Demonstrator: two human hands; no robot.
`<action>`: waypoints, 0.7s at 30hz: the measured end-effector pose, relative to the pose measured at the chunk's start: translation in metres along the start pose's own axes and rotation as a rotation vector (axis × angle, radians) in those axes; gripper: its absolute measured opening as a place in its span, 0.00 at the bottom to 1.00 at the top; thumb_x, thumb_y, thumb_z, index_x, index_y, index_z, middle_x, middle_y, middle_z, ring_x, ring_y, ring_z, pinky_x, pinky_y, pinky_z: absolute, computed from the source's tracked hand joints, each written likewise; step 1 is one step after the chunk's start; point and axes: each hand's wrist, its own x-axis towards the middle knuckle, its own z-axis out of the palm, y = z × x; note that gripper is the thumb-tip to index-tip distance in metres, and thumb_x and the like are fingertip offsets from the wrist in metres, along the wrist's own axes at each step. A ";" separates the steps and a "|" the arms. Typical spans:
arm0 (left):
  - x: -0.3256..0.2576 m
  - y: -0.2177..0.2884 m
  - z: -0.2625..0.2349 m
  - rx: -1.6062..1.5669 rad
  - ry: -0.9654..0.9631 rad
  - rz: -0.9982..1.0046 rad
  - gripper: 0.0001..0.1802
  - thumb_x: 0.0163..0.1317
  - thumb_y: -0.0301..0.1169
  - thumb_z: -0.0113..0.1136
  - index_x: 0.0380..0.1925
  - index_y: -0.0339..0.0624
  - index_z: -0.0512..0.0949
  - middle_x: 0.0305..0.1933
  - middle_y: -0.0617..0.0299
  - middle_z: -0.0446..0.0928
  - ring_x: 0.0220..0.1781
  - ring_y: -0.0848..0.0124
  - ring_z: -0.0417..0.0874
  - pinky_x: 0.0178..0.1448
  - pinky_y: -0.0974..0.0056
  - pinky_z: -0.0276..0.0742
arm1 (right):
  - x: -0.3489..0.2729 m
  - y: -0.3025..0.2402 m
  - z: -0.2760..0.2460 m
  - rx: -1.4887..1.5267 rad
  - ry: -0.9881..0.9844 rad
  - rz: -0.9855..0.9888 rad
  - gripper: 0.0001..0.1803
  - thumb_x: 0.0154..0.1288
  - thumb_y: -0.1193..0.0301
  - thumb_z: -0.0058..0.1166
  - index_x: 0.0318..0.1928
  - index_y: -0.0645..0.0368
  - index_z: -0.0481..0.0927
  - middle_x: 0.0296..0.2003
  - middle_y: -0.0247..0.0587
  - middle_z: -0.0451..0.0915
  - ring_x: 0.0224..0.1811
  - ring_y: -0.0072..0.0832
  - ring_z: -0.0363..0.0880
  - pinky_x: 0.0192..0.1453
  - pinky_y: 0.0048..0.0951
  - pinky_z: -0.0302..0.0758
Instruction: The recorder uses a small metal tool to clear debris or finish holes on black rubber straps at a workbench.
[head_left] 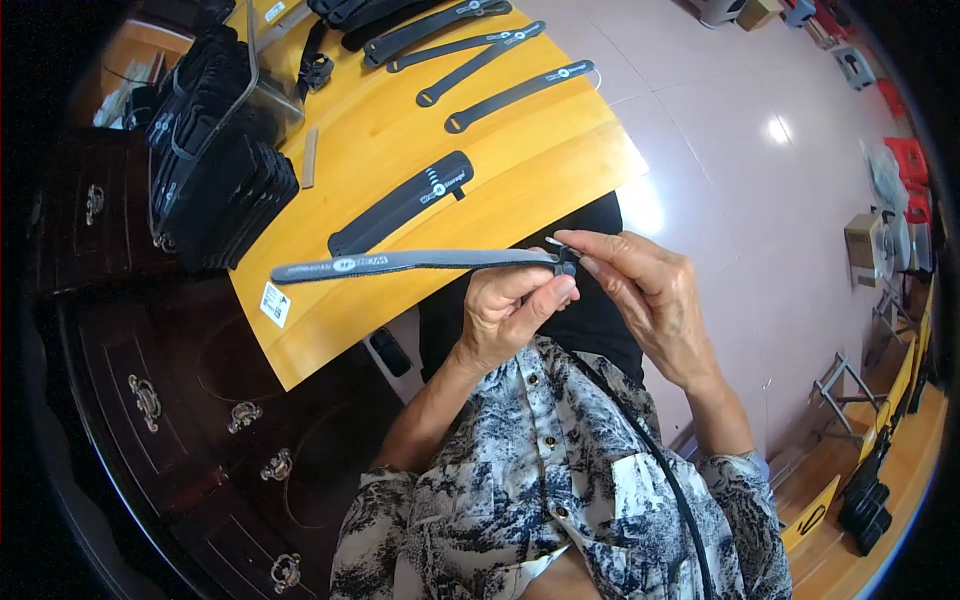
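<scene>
A long dark strap with white print stretches leftward over the table's near edge. My left hand grips its right end, thumb on top, fingers wrapped round it. Close beside that end, my right hand pinches a small thin piece with a pale tip; its kind is too small to tell. A little dark part shows between the two hands at the strap's end. Behind the held strap lies a wider black strap stack, flat on the table.
The yellow wooden table bears several more straps at the back. A clear bin with bundled black straps stands at its left. Dark drawers are below left. Cardboard boxes and red items stand on the floor at right.
</scene>
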 end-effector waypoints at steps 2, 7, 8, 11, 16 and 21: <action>-0.002 0.005 0.006 -0.095 0.017 -0.132 0.12 0.64 0.27 0.56 0.22 0.33 0.77 0.21 0.61 0.76 0.24 0.76 0.76 0.30 0.71 0.71 | 0.004 0.000 -0.006 -0.044 -0.022 0.006 0.17 0.62 0.82 0.53 0.51 0.59 0.81 0.28 0.42 0.78 0.27 0.24 0.74 0.32 0.25 0.70; -0.004 0.003 0.016 -0.430 0.043 -0.258 0.15 0.63 0.31 0.55 0.18 0.35 0.75 0.21 0.63 0.75 0.22 0.77 0.74 0.30 0.71 0.70 | 0.017 0.003 -0.015 -0.163 -0.045 -0.035 0.18 0.60 0.83 0.53 0.51 0.58 0.81 0.27 0.42 0.78 0.26 0.24 0.74 0.32 0.25 0.72; -0.004 0.005 0.019 -0.408 0.016 -0.267 0.15 0.63 0.31 0.56 0.18 0.35 0.75 0.20 0.63 0.75 0.23 0.77 0.74 0.30 0.71 0.70 | 0.020 0.006 -0.019 -0.209 0.023 -0.046 0.16 0.60 0.80 0.54 0.50 0.56 0.81 0.29 0.43 0.79 0.27 0.29 0.78 0.31 0.27 0.73; 0.000 0.022 0.026 -0.313 -0.274 -0.211 0.15 0.62 0.31 0.56 0.17 0.36 0.76 0.20 0.62 0.74 0.21 0.76 0.74 0.25 0.70 0.68 | 0.049 0.040 -0.040 -0.252 0.284 -0.131 0.12 0.64 0.74 0.55 0.48 0.51 0.83 0.34 0.39 0.85 0.29 0.28 0.82 0.30 0.28 0.76; -0.010 0.043 0.012 -0.377 -0.406 -0.096 0.09 0.57 0.23 0.55 0.18 0.33 0.75 0.18 0.60 0.72 0.18 0.74 0.72 0.22 0.67 0.65 | 0.061 0.052 -0.074 -0.378 0.395 -0.020 0.11 0.68 0.69 0.53 0.48 0.48 0.84 0.29 0.34 0.84 0.23 0.19 0.74 0.25 0.23 0.70; -0.007 0.051 -0.009 -0.456 -0.448 -0.054 0.09 0.54 0.24 0.56 0.17 0.32 0.74 0.18 0.59 0.71 0.16 0.71 0.70 0.22 0.65 0.63 | 0.081 0.084 -0.113 -0.519 0.488 -0.007 0.09 0.69 0.67 0.53 0.46 0.47 0.84 0.28 0.34 0.84 0.23 0.19 0.75 0.27 0.26 0.72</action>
